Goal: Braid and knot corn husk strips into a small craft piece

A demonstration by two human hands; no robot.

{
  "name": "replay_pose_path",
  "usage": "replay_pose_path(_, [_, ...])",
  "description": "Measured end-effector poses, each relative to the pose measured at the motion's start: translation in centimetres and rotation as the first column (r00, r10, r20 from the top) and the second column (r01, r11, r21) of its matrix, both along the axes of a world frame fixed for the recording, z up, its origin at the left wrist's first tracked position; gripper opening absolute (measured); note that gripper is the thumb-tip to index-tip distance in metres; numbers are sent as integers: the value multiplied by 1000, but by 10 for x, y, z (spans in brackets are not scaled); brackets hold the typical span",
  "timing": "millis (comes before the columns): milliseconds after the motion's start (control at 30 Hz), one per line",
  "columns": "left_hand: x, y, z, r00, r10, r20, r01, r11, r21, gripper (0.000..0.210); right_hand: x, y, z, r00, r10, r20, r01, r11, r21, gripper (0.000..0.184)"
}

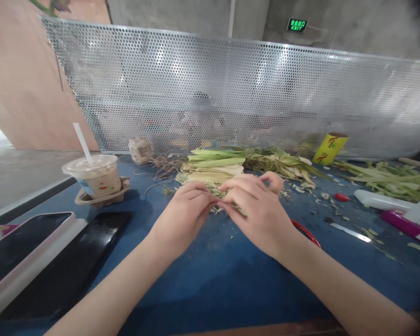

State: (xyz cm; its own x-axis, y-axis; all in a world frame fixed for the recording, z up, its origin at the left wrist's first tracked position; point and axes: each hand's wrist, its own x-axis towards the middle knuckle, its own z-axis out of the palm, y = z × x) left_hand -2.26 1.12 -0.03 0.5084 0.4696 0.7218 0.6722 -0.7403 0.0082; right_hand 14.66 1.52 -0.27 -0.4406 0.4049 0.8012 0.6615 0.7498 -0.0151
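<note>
My left hand and my right hand meet over the middle of the blue table, fingertips pinched together and touching. Whatever lies between them is hidden or too small to make out. Just beyond my fingers is a stack of pale green and yellowish corn husks. Greener, loose husks spread to its right. Small plant scraps lie beneath and around my fingers. A curved red object is partly covered by my right forearm.
At left stand a drink cup with a straw in a cardboard holder, and two phones, one black. A perforated metal screen closes the back. A small blade, white-and-purple tool and yellow roll are at right.
</note>
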Motion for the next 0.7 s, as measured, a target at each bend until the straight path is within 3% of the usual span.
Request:
replay_pose_path(67, [0, 0, -1, 999, 13, -48, -10, 998, 60, 14, 2, 2, 5, 991, 7, -132, -41, 966, -255, 15])
replay_pose_path(133, [1, -1, -3, 994, 12, -106, -4, 997, 78, 14, 5, 6, 7, 975, -10, -224, -100, 875, -474, 15])
replay_pose_path(200, [1, -1, -6, 985, 3, -173, 14, 995, 98, 17, 8, 14, 8, 960, -21, -278, -161, 774, -613, 13])
replay_pose_path(333, [3, -2, -7, 975, 1, -224, 34, 988, 152, 22, 11, 27, 3, 888, 71, -454, -414, 552, -723, 12])
replay_pose_path(400, [5, -2, -6, 984, -13, -179, 36, 992, 122, 20, 11, 29, 0, 829, 82, -553, -517, 488, -703, 14])
replay_pose_path(467, [6, -2, -5, 994, -8, -106, 17, 996, 91, 17, 10, 28, -2, 803, 59, -592, -536, 506, -676, 14])
replay_pose_path(567, [8, -2, -4, 999, 38, 10, -38, 999, 34, 15, 9, 24, -3, 814, 28, -580, -486, 578, -656, 10])
replay_pose_path(700, [8, -3, -6, 988, 108, 106, -102, 993, -63, 13, 9, 23, -4, 816, -31, -578, -451, 591, -668, 11])
